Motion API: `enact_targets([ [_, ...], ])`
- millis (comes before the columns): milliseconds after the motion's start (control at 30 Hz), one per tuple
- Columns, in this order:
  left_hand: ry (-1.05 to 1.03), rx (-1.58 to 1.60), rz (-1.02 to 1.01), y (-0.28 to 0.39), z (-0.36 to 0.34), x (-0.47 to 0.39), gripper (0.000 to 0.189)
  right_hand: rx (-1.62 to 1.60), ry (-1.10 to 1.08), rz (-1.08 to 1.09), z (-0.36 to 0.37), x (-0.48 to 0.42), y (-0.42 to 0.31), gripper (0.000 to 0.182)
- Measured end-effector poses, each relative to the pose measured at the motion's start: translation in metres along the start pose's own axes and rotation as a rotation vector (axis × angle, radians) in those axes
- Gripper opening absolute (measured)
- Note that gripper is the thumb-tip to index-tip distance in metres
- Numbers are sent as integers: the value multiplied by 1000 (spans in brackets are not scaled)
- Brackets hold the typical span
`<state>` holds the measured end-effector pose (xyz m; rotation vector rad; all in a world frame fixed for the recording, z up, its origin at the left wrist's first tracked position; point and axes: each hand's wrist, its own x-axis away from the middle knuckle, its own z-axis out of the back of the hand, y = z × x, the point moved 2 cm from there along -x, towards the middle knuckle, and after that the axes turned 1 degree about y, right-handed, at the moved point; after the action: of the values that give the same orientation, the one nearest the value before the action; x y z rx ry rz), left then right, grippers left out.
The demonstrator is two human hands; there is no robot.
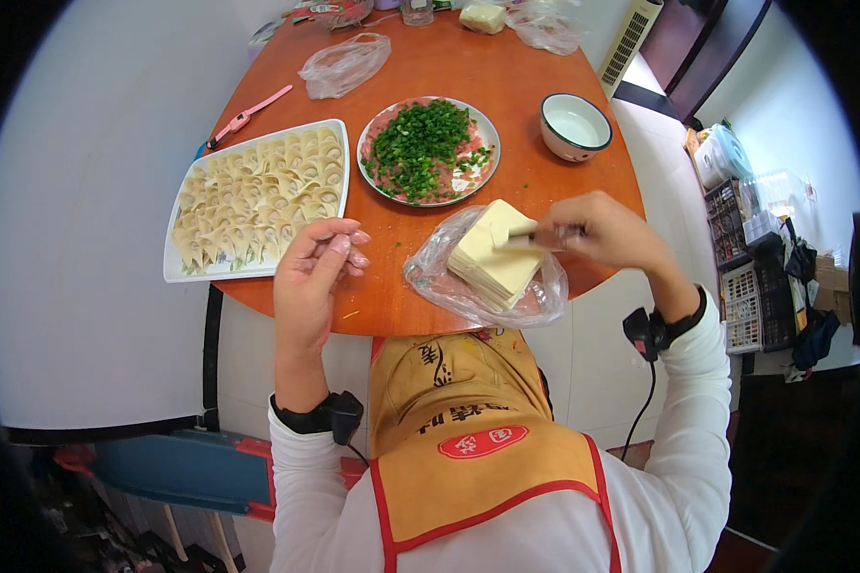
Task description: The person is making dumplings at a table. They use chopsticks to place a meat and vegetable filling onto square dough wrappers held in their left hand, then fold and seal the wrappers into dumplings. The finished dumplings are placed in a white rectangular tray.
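Note:
My right hand point(593, 228) grips a thin utensil point(522, 240), blurred, over a stack of square dough wrappers point(493, 251). Whether its tip touches the top wrapper is hard to tell. The stack lies on a crumpled clear plastic bag point(430, 276) near the table's front edge. Beside the tray's front right corner hovers my left hand point(322, 261), fingers loosely curled, with nothing visible in it. Rows of folded wontons point(258, 193) fill much of the white tray point(186, 278). Behind the wrappers, a round plate point(497, 150) holds pink minced meat point(383, 161) under chopped green onion point(423, 147).
A white bowl point(575, 127) with a dark rim stands at the table's right. Behind the tray lies a pink-strapped watch point(240, 120). A clear plastic bag point(345, 66), a glass jar point(417, 11) and a wrapped pale block point(482, 18) occupy the far part of the wooden table point(459, 71).

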<state>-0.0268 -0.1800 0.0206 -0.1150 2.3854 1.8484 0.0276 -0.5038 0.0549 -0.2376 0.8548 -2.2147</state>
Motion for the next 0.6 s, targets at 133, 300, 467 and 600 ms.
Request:
enact_targets([
  [133,-103,255,157,-12,-26,0,30,-206,107,-208,18,-17,-12,14],
  [300,-194,670,284,-17,-76,-4,45,-333,125,-255,23,-44,-45,19],
  [467,-1,751,256,-28,-76,-7,48,-354,178,-298,26,-55,-55,19],
  [600,31,749,252,-35,-69,-8,51,-132,264,-92,19,-69,-59,19],
])
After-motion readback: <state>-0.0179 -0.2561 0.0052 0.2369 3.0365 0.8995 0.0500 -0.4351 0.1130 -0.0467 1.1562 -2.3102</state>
